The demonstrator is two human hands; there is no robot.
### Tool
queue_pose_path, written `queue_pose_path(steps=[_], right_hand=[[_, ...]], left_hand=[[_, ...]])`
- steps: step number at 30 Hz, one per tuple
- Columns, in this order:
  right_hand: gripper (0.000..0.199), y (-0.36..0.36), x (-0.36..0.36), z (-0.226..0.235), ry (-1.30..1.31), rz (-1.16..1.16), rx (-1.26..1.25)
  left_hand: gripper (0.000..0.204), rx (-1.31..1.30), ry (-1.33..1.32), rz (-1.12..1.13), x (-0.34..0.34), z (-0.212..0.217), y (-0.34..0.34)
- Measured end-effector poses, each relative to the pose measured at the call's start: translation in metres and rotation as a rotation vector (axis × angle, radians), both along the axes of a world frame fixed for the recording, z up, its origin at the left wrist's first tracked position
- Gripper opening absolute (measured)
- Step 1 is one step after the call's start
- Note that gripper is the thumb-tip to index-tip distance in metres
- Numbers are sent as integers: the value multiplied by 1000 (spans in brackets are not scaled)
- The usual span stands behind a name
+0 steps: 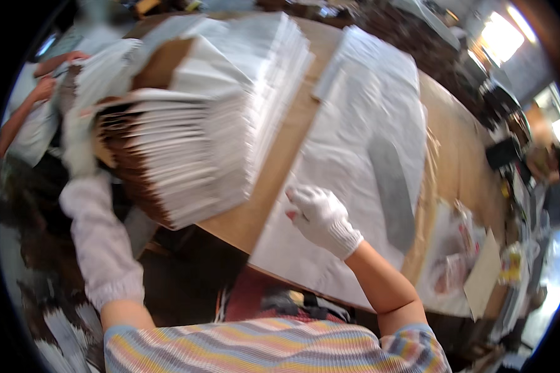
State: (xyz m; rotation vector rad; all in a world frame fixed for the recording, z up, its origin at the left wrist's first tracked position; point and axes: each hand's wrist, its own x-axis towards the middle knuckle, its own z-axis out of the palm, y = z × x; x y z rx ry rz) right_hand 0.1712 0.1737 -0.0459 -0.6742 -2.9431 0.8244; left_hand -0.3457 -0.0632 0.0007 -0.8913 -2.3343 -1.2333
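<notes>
A thick fanned stack of white paper sacks (224, 133), brown at their open ends, lies on the left of the table. My left hand (79, 146), in a white glove and sleeve cover, is at the stack's left end; motion smears its fingers, and I cannot tell whether it grips the paper. Over a pile of flat white sheets (348, 124) hovers my right hand (320, 217), in a white glove with bare fingertips. Its fingers are loosely bent, thumb and forefinger apart, with nothing visible between them. A long grey flat strip (392, 193) rests on the sheets.
The brown tabletop (457, 140) shows between and beside the piles. Clear plastic packets (451, 267) and a beige card (483, 273) lie at the right edge. Another person's hands (43, 87) are at the far left, by more white paper. Dark clutter lines the back.
</notes>
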Motion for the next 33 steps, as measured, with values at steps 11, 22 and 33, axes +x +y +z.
queue_pose_path(steps=[11, 22, 33], right_hand=[[48, -25, 244, -60, -136, -938, 307], [8, -10, 256, -75, 464, -658, 693], [11, 7, 276, -65, 466, -588, -6]], left_hand=[[39, -478, 389, -862, 382, -80, 98], [38, -372, 117, -1010, 368, -121, 115], [18, -577, -214, -1317, 321, -80, 113]])
